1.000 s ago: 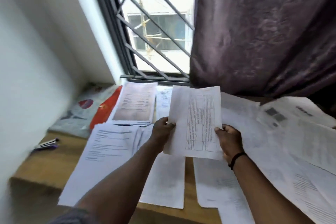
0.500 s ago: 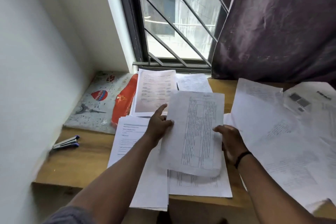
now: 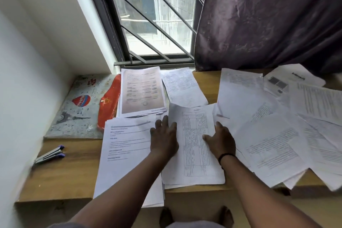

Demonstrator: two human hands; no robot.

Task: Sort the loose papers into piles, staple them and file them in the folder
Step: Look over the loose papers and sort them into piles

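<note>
Papers cover most of a wooden desk set below a barred window, with a dark purple curtain hanging at the right. Directly in front of the person lies a printed table sheet, resting on top of a small pile at the near desk edge; its far edge curls slightly upward. Left hand: fingers extended and flat, pressing on the left margin of the table sheet and overlapping the adjacent pile. Right hand: fingers extended, resting flat on the right margin of the same sheet; a black band encircles its wrist. Neither hand grips anything. To the left of the table sheet lies a pile topped by a headed text page, which overhangs the near edge of the desk. Behind that pile sits another pile topped by a shaded form page, with a single printed sheet just beside it on the right. Unsorted loose sheets overlap one another across the right part of the desk. A patterned folder lies flat at the far left, with an orange pouch on its right edge, partly under the shaded form pile. A stapler lies near the wall at the left, apart from all the piles.
</note>
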